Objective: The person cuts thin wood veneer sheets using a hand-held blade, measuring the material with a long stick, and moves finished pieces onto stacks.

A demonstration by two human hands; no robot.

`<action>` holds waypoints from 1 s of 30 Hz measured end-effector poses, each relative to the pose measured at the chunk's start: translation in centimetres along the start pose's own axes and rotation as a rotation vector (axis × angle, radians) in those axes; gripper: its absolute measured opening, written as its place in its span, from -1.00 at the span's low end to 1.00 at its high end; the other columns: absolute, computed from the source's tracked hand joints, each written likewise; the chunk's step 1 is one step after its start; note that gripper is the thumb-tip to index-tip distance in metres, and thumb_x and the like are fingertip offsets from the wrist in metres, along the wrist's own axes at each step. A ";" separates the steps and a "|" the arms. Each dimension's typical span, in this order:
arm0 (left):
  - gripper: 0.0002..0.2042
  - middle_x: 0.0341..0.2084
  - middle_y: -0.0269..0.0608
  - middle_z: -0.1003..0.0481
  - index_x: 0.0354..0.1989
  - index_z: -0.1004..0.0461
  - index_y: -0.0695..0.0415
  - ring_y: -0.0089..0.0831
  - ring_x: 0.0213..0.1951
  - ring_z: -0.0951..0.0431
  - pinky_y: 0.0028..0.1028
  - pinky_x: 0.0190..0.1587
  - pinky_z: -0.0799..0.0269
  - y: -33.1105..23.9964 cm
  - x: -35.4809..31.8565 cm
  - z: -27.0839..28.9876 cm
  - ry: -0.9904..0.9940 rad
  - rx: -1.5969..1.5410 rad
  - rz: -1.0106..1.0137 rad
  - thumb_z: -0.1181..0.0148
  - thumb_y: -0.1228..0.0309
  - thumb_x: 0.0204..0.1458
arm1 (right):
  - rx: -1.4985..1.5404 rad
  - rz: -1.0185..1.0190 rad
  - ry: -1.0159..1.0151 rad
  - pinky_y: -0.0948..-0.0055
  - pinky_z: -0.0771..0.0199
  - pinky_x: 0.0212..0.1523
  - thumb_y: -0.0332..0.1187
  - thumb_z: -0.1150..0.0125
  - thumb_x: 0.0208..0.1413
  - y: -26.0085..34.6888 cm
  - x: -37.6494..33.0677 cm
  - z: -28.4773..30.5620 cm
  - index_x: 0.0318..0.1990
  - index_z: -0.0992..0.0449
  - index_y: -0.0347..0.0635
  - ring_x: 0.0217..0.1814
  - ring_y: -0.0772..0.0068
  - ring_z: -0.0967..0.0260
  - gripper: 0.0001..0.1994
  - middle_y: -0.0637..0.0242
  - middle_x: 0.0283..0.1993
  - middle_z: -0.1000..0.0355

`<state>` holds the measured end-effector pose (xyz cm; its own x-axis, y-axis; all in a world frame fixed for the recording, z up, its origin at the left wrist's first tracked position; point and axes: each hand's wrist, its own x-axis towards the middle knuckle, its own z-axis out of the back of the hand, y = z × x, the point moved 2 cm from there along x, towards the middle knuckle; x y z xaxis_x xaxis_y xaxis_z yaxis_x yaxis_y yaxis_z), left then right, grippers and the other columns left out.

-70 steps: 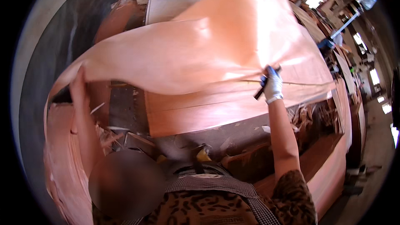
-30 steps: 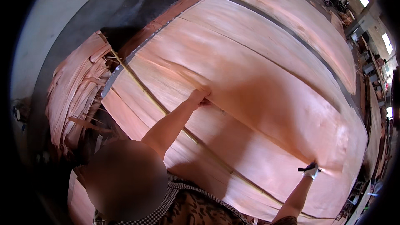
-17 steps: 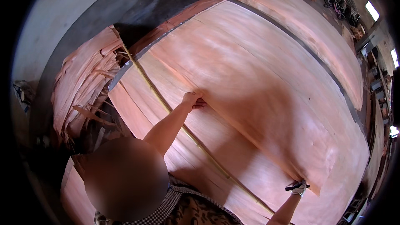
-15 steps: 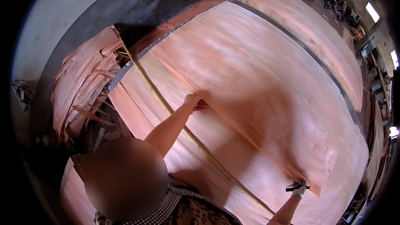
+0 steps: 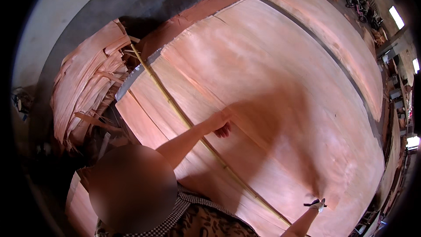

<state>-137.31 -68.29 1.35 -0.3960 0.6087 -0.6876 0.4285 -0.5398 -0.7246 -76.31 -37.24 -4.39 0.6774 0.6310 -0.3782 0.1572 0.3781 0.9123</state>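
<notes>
Your left hand (image 5: 219, 125) rests fingers-down, loosely curled, on the broad pinkish veneer sheet (image 5: 272, 105) lying flat atop the stack. Your gloved right hand (image 5: 316, 204) is clenched on a dark tool at the sheet's near edge, just beyond the thin yellow strip (image 5: 193, 127).

— Where are your hands on the veneer sheet (image 5: 272, 83)?
— Your bare left hand (image 5: 220, 123) lies flat on it, beside the thin yellow strip (image 5: 184, 118). Your gloved right hand (image 5: 316, 204) holds a dark tool at the near edge.
— And on the left?
— A pile of veneer scraps (image 5: 87, 87).
</notes>
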 end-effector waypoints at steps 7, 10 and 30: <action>-0.79 -0.32 -0.25 -0.44 -0.33 -0.47 0.06 -0.37 -0.25 -0.43 -0.29 -0.23 -0.33 -9.6 5.0 4.6 -0.525 0.957 -1.011 -0.03 0.23 -0.05 | -0.357 0.262 0.631 0.64 0.01 -0.69 0.01 0.12 0.02 1.3 -22.5 -10.9 -0.08 -0.31 0.01 -0.58 0.54 -0.13 -0.61 0.35 -0.36 -0.32; -0.75 -0.20 -0.27 -0.40 -0.20 -0.41 0.03 -0.32 -0.17 -0.38 -0.16 -0.16 -0.26 -11.5 10.0 5.1 -0.600 1.180 -1.332 -0.01 0.27 -0.07 | -0.525 0.265 1.020 0.72 -0.03 -0.80 -0.21 -0.02 0.04 -0.5 -33.0 -19.9 -0.39 -0.40 -0.07 -0.76 0.67 -0.13 -0.84 0.50 -0.64 -0.27; -0.64 -0.03 -0.23 -0.32 -0.07 -0.36 0.10 -0.28 0.04 -0.26 -0.36 0.09 -0.14 -19.3 30.4 25.6 -0.900 1.014 -0.908 0.14 0.21 0.01 | -1.021 0.585 1.488 0.60 -0.19 -0.71 -0.38 0.04 0.05 -3.9 -53.5 -46.8 -0.36 -0.29 -0.20 -0.66 0.60 -0.25 -0.91 0.39 -0.62 -0.29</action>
<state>-178.37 -54.26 -6.82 -0.6813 0.6016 0.4171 -0.7318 -0.5748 -0.3662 -146.76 -40.72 4.95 -0.6911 0.5907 -0.4164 -0.6351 -0.2214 0.7400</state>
